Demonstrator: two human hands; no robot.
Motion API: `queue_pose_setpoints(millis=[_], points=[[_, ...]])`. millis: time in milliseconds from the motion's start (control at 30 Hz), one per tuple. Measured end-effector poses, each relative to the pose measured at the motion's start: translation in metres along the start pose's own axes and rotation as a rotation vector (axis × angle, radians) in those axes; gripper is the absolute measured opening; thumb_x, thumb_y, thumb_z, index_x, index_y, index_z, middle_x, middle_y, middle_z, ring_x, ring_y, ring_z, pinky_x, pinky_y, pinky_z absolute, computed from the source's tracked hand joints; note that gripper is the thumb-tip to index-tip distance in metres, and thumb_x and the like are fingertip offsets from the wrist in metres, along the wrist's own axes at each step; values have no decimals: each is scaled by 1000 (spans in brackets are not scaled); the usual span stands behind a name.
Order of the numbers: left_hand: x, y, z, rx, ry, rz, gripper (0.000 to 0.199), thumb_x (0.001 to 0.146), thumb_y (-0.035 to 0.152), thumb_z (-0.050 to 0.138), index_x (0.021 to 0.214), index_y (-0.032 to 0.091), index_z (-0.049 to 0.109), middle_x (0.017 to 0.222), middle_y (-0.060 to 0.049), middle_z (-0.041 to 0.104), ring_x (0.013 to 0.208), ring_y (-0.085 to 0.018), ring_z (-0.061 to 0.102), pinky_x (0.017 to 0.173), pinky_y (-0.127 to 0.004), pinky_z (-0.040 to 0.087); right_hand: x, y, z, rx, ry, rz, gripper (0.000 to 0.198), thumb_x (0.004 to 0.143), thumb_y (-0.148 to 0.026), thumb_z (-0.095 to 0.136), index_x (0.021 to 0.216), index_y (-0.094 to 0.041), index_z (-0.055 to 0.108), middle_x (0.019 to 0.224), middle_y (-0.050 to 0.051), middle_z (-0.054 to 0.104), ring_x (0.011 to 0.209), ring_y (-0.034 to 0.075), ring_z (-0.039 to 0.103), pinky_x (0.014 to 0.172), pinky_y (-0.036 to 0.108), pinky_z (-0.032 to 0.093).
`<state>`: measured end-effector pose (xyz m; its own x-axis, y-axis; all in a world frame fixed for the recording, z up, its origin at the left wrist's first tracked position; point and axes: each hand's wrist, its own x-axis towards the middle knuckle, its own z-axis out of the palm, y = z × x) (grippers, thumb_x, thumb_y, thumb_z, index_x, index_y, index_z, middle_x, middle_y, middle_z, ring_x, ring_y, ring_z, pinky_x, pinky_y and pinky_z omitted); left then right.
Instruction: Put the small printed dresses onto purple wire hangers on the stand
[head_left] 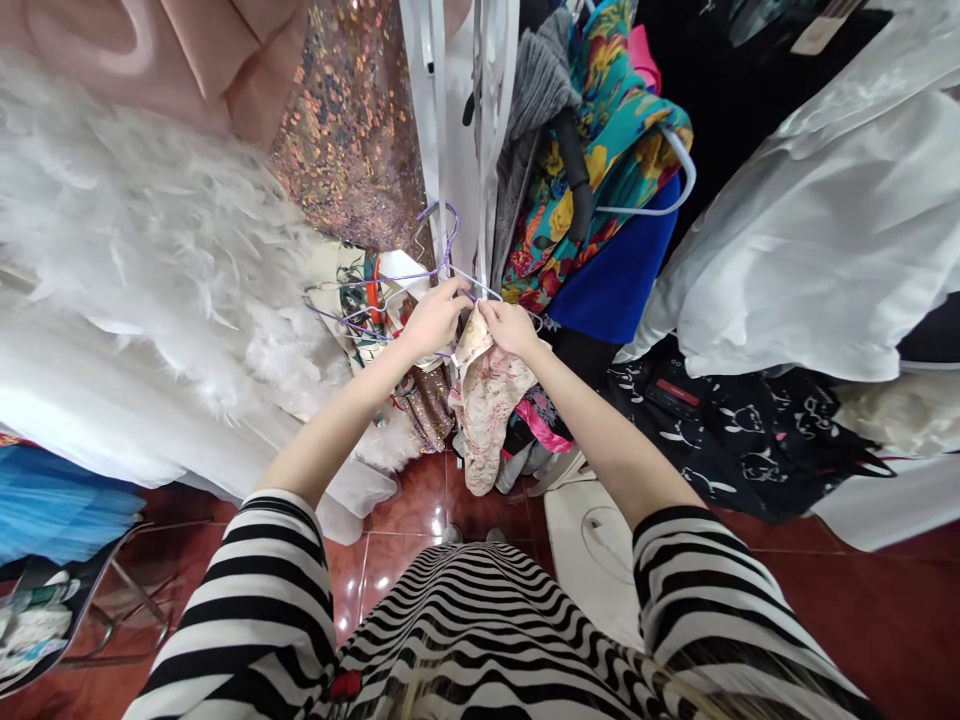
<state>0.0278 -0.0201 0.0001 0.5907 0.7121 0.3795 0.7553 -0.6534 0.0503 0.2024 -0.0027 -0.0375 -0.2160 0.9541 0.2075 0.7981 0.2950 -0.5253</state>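
Observation:
Out in front of me, both hands meet at a cream garment with a pink floral print (487, 400), which hangs down from them. My right hand (508, 327) is closed, with the garment's top edge pinched between thumb and fingers. Right beside it, my left hand (437, 318) has its fingers curled round a purple wire hanger (448, 245); the exact grip is partly hidden. The hanger's hook points up and away from me. More thin hangers cross below my left wrist, near a cream patterned cloth with red and green (349, 270).
White feathered gowns (150, 230) and a sequined dress (352, 110) hang at left. A teal floral garment (600, 130) on a hanger and a blue cloth (622, 280) are at right. Black printed fabric (735, 440) lies beyond a white stool-like surface (589, 550). Red tiles (405, 510) cover the floor.

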Motion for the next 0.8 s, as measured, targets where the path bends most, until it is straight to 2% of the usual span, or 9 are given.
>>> queue_pose_setpoints(millis=[67,133,200,300,433,533,667,733,800], points=[[-16,9,10,13,107,-97,34,93,11,41,111,21,68,123,-13,61,119,-27,55,101,-44,47,1,-1,-6,0,-46,13,45,103,-44,33,79,-24,64,87,10,75,90,30,69,70,32,40],[-30,15,19,-5,137,-182,26,96,19,45,110,20,66,116,-14,63,114,-28,56,97,-43,48,0,-3,-10,3,-61,24,42,103,-45,35,79,-24,63,90,10,74,91,30,69,70,32,40],[-38,20,27,-71,51,-189,20,98,27,48,106,19,65,106,-12,64,104,-27,58,92,-40,49,-1,-4,-11,31,-53,8,37,101,-44,38,79,-25,60,89,9,73,90,28,68,71,32,41],[-39,28,33,-199,-120,-110,21,99,30,46,95,19,64,92,-8,65,92,-23,60,86,-36,49,-1,-4,-9,129,-49,-25,36,100,-47,40,74,-25,53,79,4,67,82,24,65,71,29,41],[-40,41,38,-321,-185,-45,23,95,18,42,97,19,65,93,-8,70,91,-22,63,86,-34,50,3,0,-7,304,-79,-64,46,97,-56,40,63,-24,40,66,-1,53,73,18,56,70,27,41],[-47,48,45,-422,-213,-86,34,88,6,37,104,18,65,95,-7,72,87,-20,66,81,-30,52,6,-1,-9,391,-137,-21,48,93,-58,46,60,-24,38,63,-2,49,71,17,52,70,26,41],[-54,54,59,-334,-144,-246,33,81,3,38,88,18,66,87,-8,73,82,-21,69,75,-31,54,6,-8,-17,334,-206,33,40,89,-48,56,60,-23,43,69,-1,57,73,17,54,72,27,41],[-54,56,66,-247,-175,-243,30,79,3,41,82,18,67,84,-9,73,80,-23,70,75,-33,55,5,-11,-22,282,-236,15,36,84,-45,62,60,-22,47,73,0,62,75,18,57,72,28,42],[-53,56,73,-177,-250,-175,28,77,3,46,81,18,69,84,-11,74,82,-25,72,77,-35,56,6,-11,-25,247,-280,-7,32,78,-41,69,60,-22,51,75,1,65,76,19,59,72,28,43]])
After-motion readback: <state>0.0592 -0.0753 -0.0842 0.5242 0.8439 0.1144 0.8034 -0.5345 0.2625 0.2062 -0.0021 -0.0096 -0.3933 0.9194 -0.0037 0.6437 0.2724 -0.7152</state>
